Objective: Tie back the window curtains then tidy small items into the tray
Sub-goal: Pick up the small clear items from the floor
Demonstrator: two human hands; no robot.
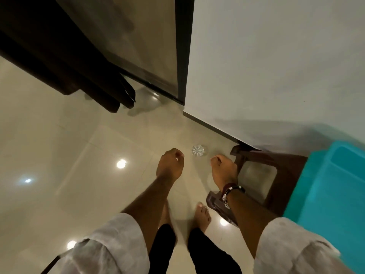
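The dark brown curtain (65,62) hangs at the upper left, beside the glass window panel (146,46); its hem ends just above the floor. My left hand (170,163) and my right hand (224,169) are stretched forward and down over the floor, fingers loosely curled, holding nothing. A small clear glass object (198,150) stands on the tiles just beyond and between the two hands. A turquoise plastic tray (335,194) sits at the right edge, on a dark brown stool (280,175).
A white wall (276,66) with a dark skirting runs down the right side. The glossy beige tiled floor (79,155) reflects ceiling lights. My bare feet (203,216) stand close to the stool's leg.
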